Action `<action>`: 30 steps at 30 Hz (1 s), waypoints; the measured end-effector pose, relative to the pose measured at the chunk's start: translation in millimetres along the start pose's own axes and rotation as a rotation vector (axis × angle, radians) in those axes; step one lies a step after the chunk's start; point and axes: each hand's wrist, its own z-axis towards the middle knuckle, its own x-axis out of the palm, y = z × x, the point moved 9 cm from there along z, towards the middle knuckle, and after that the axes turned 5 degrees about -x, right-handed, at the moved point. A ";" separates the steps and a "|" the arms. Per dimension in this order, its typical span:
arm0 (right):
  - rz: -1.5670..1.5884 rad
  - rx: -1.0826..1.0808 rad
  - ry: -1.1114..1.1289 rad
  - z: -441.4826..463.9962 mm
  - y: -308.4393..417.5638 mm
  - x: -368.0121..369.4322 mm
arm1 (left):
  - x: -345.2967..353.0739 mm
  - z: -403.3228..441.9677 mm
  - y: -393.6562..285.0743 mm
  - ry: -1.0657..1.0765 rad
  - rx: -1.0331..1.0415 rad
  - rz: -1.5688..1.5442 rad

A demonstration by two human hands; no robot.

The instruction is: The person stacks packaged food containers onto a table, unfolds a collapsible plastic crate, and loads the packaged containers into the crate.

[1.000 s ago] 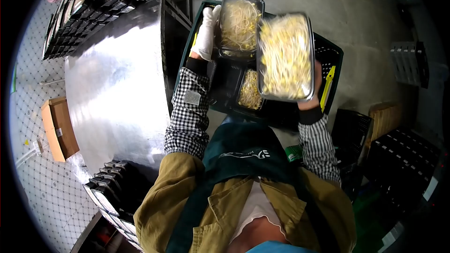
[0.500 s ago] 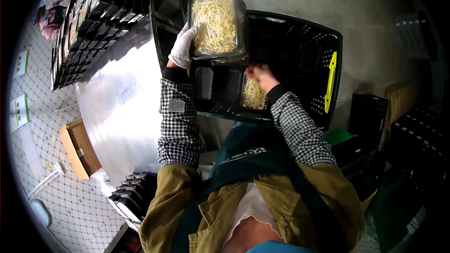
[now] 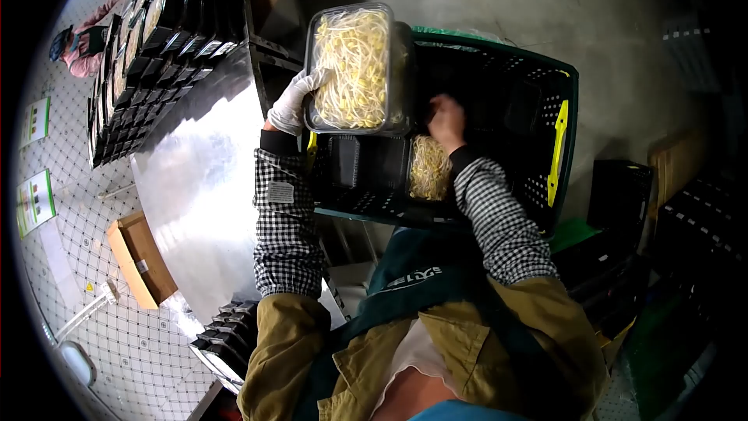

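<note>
Sprout tray [image 3: 352, 70] moved leftward, sprouts [image 3: 430, 175] in crate [image 3: 366, 205]

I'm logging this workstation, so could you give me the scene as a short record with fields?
Left hand: white-gloved, its grip on a sprout container
Right hand: bare, blurred, over the crate; grip unclear
Crate: dark, perforated, yellow handle at right
Inside crate: second sprout container, close to the right hand; contact unclear
Left of crate: shiny table, stacked containers at its far end
Beyond table: cardboard box
Background, upper left: another person in pink sleeves
</note>
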 end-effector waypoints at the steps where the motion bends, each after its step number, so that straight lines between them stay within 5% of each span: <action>1: 0.056 0.003 -0.151 20.9 17.0 -55.5 | -1.5 -1.2 1.0 0.010 0.000 0.009; 3: 0.043 -0.136 -0.151 64.9 30.9 -71.4 | -5.9 1.0 1.7 0.024 0.034 0.003; 7: -0.025 -0.179 0.292 122.4 27.0 -11.1 | 1.2 -9.3 6.4 0.029 0.006 -0.080; 11: -0.047 -0.112 0.339 126.6 21.9 -6.6 | -1.5 -20.0 9.5 0.033 -0.037 -0.152; 13: -0.063 -0.276 0.362 122.4 26.8 -6.3 | 0.7 -26.7 15.8 0.098 -0.118 -0.250; 16: 0.340 -0.062 0.711 118.7 15.9 21.4 | -6.8 -34.7 21.6 0.158 -0.076 -0.319; 21: 0.768 0.068 0.709 93.0 30.5 14.7 | -15.2 -26.8 28.5 0.189 -0.056 -0.262; 23: 0.853 0.007 0.651 84.5 36.7 3.5 | 6.2 -34.6 20.7 0.375 -0.060 -0.293; 30: 0.980 -0.004 0.514 63.7 24.6 1.1 | 3.3 -28.8 14.4 0.202 -0.033 -0.055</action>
